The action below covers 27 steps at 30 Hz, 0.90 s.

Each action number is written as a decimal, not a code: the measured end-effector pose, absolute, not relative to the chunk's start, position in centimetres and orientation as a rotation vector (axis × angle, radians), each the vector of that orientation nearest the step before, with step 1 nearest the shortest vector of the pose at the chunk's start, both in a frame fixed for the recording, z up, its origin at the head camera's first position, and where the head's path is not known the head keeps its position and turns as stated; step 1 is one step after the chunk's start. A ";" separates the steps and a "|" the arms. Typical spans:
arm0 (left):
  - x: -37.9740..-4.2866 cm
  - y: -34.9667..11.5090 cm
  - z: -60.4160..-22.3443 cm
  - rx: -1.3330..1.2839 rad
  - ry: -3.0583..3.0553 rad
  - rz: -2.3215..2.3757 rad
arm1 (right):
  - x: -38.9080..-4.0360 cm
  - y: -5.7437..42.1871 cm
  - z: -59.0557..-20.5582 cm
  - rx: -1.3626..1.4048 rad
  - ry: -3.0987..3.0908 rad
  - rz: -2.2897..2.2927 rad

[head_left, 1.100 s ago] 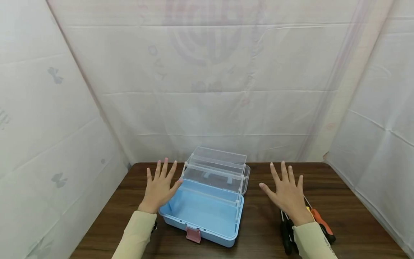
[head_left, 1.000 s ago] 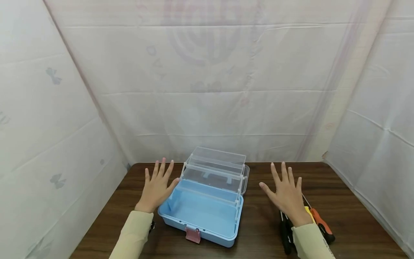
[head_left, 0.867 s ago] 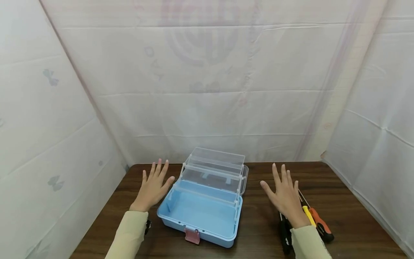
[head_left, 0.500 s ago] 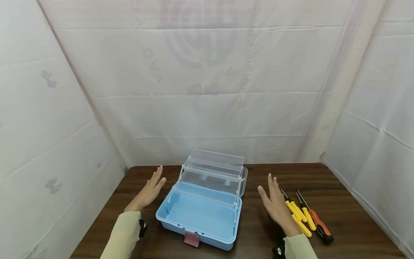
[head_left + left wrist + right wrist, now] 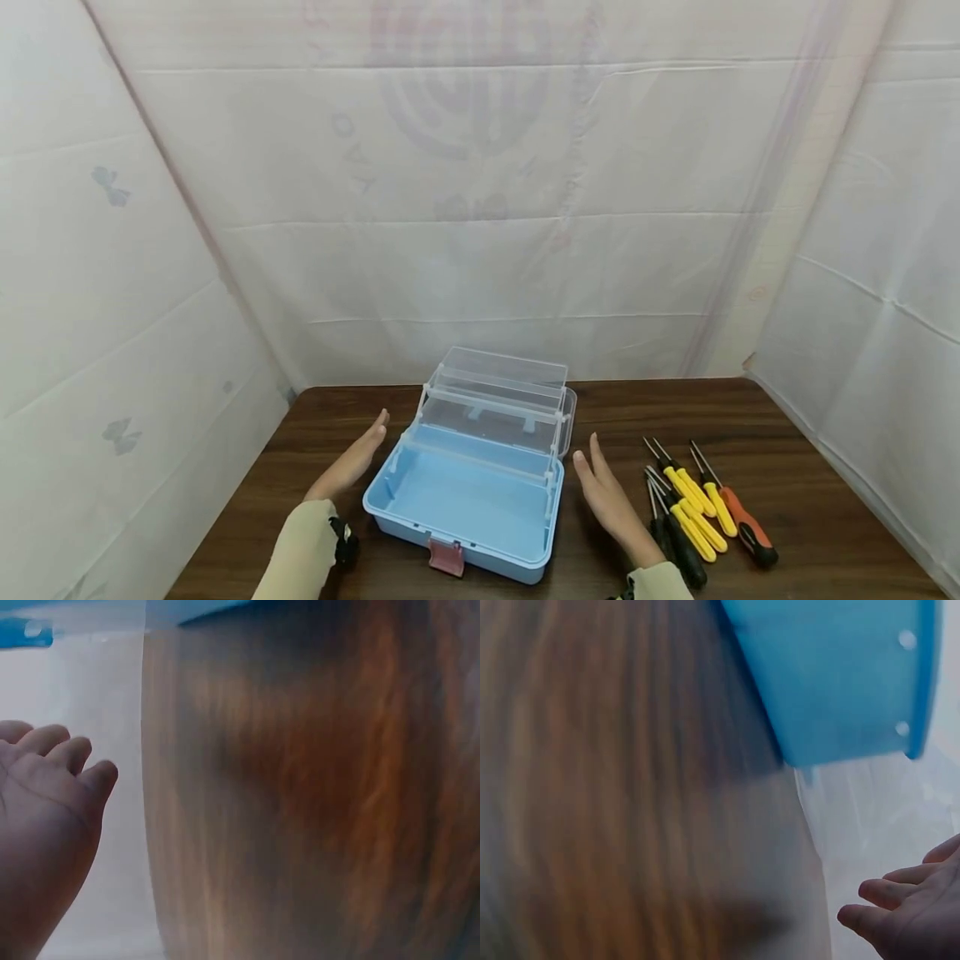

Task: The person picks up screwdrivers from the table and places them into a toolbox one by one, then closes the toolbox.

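Turned both palms inward since a second ago and closed in on the box. Left hand (image 5: pixel 348 462) flat-fingered and holding nothing, just beside the blue toolbox (image 5: pixel 468 504) at its 9 o'clock wall. Right hand (image 5: pixel 611 500) likewise straight-fingered and bare, near the 3 o'clock wall, slightly farther off. Box open on the wooden table (image 5: pixel 810 517), long axis 9-to-3. Uncovered screwdrivers (image 5: pixel 693 508) at 3 o'clock of the right hand

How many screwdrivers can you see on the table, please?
5, in a row right of the right hand: black, two yellow, a smaller yellow, and orange-black. More may be hidden.
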<state>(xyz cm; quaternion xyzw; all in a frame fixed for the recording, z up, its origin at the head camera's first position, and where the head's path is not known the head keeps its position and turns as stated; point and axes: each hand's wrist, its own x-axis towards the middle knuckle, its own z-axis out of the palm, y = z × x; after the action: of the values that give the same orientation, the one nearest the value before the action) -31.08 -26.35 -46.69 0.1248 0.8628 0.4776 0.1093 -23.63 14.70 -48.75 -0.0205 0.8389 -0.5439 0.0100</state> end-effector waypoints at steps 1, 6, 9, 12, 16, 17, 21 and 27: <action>-31.1 -26.2 -46.8 0.372 2.523 1.407 | -23.6 14.5 -48.9 -0.060 2.607 -1.701; -31.0 -25.7 -47.3 0.380 2.520 1.399 | -23.5 13.9 -49.3 -0.053 2.511 -1.737; -30.8 -25.6 -47.5 0.360 2.499 1.424 | -23.5 13.5 -49.4 -0.056 2.444 -1.769; -30.6 -25.5 -47.7 0.330 2.478 1.444 | -23.4 13.1 -49.5 -0.053 2.414 -1.775; -30.4 -25.2 -48.0 0.293 2.488 1.451 | -23.4 12.8 -49.6 -0.061 2.367 -1.802; -30.4 -25.1 -48.1 0.270 2.484 1.461 | -23.4 12.7 -49.6 -0.068 2.338 -1.825; -30.4 -24.8 -48.3 0.242 2.470 1.502 | -23.4 12.5 -49.9 -0.102 2.230 -1.910; -30.1 -24.5 -48.3 0.249 2.440 1.546 | -23.3 12.5 -50.3 -0.101 2.099 -1.972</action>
<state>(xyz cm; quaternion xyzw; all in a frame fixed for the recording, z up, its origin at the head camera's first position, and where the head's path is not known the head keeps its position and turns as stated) -30.13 -24.53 -48.30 0.0851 0.8354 0.5293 0.1210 -23.35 12.48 -50.27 -0.0346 0.7222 -0.6785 0.1295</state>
